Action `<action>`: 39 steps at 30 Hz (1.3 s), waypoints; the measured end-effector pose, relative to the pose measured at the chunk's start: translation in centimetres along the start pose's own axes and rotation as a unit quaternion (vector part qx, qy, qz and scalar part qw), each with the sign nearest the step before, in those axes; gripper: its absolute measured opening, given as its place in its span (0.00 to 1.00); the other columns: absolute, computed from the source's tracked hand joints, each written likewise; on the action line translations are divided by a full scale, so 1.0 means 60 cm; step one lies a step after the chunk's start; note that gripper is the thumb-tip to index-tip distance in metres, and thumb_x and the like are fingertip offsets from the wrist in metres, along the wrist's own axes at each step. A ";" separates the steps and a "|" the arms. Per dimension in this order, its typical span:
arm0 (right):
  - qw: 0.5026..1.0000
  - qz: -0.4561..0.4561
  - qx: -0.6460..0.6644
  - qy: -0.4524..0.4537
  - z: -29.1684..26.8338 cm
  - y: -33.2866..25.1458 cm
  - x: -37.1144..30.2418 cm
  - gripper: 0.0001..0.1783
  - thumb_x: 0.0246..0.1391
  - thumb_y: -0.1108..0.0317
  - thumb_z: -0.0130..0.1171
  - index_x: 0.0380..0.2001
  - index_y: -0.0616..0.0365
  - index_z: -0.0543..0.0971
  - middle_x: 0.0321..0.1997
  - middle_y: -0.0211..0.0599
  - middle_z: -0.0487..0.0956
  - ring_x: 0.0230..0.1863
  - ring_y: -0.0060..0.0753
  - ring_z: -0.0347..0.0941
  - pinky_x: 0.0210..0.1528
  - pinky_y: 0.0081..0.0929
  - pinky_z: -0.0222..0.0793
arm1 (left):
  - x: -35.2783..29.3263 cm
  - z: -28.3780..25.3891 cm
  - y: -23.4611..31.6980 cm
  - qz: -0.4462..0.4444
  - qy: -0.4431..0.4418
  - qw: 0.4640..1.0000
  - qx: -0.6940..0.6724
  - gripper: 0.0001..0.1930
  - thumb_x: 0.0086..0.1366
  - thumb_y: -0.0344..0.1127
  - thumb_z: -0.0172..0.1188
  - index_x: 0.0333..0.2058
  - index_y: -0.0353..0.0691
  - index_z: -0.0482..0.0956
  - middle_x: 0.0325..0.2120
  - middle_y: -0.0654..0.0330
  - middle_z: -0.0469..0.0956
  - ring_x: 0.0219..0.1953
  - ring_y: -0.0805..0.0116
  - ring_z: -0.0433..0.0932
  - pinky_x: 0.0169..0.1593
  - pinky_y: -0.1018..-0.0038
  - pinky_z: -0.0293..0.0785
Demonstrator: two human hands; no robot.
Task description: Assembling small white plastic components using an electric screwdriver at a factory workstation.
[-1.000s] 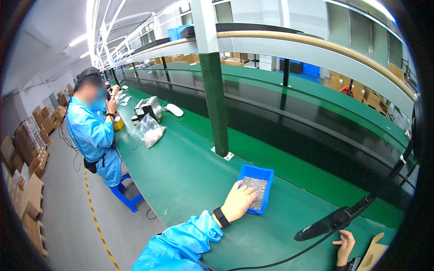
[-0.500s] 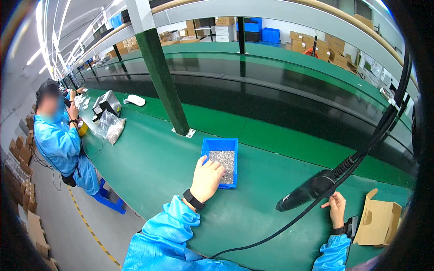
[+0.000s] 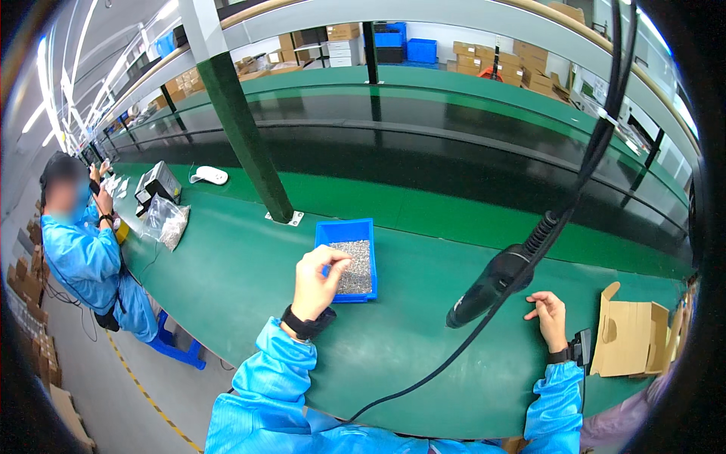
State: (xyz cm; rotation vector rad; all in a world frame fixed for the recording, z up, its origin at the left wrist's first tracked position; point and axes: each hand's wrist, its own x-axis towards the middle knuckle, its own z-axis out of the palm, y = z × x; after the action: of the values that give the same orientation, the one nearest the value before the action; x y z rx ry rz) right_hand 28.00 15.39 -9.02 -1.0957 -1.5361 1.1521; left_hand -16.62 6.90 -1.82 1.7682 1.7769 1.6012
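Observation:
A blue plastic bin point(image 3: 325, 233) on the green bench holds a mass of tiny silvery metal parts point(image 3: 358, 266), too small to name. Over the bin's left side is my left hand point(image 3: 311, 281), thumb and forefinger pinched together; whatever may be between them is too small to make out. My right hand point(image 3: 550, 316) is above the bench at right, fingers loosely bent and apart, with nothing visible in them. Just left of it hangs a black electric screwdriver point(image 3: 490, 286) on its thick cable, apart from the hand.
An open cardboard box point(image 3: 626, 333) stands right of my right hand. A black cable loops across the bench front. A green post point(image 3: 246, 144) rises behind the bin. Farther left are a bag of small parts point(image 3: 168, 224), a white device point(image 3: 212, 175) and a co-worker point(image 3: 83, 242).
My left hand has risen from the parts, its fingers closing into a pinch. My right hand has drawn away from the screwdriver. The whole view has shifted slightly.

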 end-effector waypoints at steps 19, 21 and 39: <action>1.000 -0.004 -0.020 -0.007 0.003 -0.006 0.003 0.09 0.53 0.77 0.43 0.36 0.68 0.71 0.35 0.42 0.75 0.24 0.26 0.73 0.26 0.20 0.72 | 0.005 0.002 -0.019 0.110 -0.004 0.986 0.125 0.02 0.48 0.26 0.60 0.24 0.39 0.77 0.22 0.59 0.76 0.29 0.63 0.74 0.37 0.73 0.67; 1.000 -0.004 -0.019 -0.009 0.002 -0.004 0.005 0.09 0.53 0.77 0.43 0.36 0.68 0.71 0.35 0.42 0.75 0.24 0.26 0.73 0.26 0.20 0.72 | 0.004 0.002 -0.019 0.121 -0.001 0.982 0.147 0.02 0.48 0.27 0.61 0.24 0.40 0.78 0.22 0.60 0.76 0.29 0.63 0.74 0.38 0.72 0.66; 1.000 0.001 0.000 -0.003 -0.004 0.004 0.004 0.08 0.52 0.78 0.43 0.35 0.67 0.71 0.35 0.42 0.74 0.23 0.25 0.72 0.25 0.20 0.72 | -0.003 0.006 -0.010 0.166 -0.036 0.960 0.222 0.03 0.49 0.29 0.60 0.24 0.44 0.76 0.23 0.66 0.74 0.30 0.67 0.71 0.47 0.67 0.59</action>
State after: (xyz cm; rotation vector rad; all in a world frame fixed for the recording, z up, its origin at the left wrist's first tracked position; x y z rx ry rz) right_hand 28.19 15.68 -9.18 -1.0948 -1.5396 1.1582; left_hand -16.65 7.12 -2.48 2.4019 2.0047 1.2788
